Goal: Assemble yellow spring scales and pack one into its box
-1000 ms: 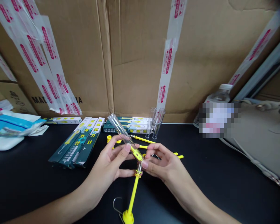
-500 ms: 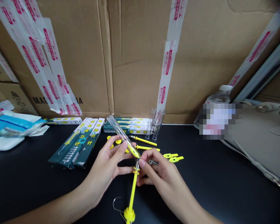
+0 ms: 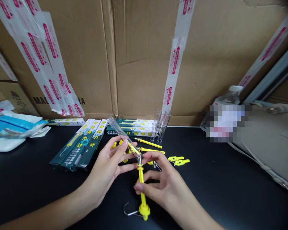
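Fingers of my left hand (image 3: 108,166) clamp the smooth, clear tube (image 3: 115,127), leaning toward eleven o'clock. At six, my right hand (image 3: 162,185) pinches the slim yellow rod (image 3: 141,177), its wire hook (image 3: 132,213) curling toward nine.

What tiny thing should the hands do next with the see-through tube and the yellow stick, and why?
I think the right hand should gently tilt the yellow stick into line with the clear tube, while the left hand holds the tube. They meet at a bend by the shiny metal piece, so pushing now might jam.
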Tool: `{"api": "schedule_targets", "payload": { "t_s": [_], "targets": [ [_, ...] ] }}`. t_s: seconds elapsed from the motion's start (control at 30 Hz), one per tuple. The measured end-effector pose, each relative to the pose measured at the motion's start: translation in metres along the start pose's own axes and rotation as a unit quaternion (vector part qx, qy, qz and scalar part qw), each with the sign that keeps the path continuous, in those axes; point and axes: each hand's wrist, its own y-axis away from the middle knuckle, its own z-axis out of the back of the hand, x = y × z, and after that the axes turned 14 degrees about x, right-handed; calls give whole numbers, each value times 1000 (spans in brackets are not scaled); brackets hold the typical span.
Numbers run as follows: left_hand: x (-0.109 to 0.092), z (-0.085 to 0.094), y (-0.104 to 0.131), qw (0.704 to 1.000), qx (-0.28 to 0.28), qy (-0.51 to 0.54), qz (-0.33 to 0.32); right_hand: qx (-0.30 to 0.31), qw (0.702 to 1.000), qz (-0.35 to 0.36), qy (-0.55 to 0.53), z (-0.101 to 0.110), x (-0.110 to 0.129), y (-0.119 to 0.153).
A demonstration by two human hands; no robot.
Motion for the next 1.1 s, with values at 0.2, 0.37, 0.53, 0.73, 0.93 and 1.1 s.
{"api": "schedule_targets", "payload": {
  "t_s": [0.2, 0.37, 0.53, 0.73, 0.93, 1.1],
  "targets": [
    [6, 5, -2, 1000, -6, -26, -13, -14, 1000, -6, 13, 6, 5, 1],
    [8, 7, -3, 999, -3, -36, -21, -21, 999, -20, 20, 6, 9, 3],
    [6, 6, -2, 996, 3, -72, -43, -20, 1000, -2, 7, 6, 9, 2],
    [13, 8, -1, 996, 5, -68, -49, -32, 999, 10, 35, 6, 9, 2],
    [20, 7, 6, 996, 54, -57, -47, -50, 993, 29, 107, 9, 6, 2],
    [20, 7, 11, 992, 60, -90, -62, -49, 967, 47, 247, 7, 11, 8]
  ]
}}
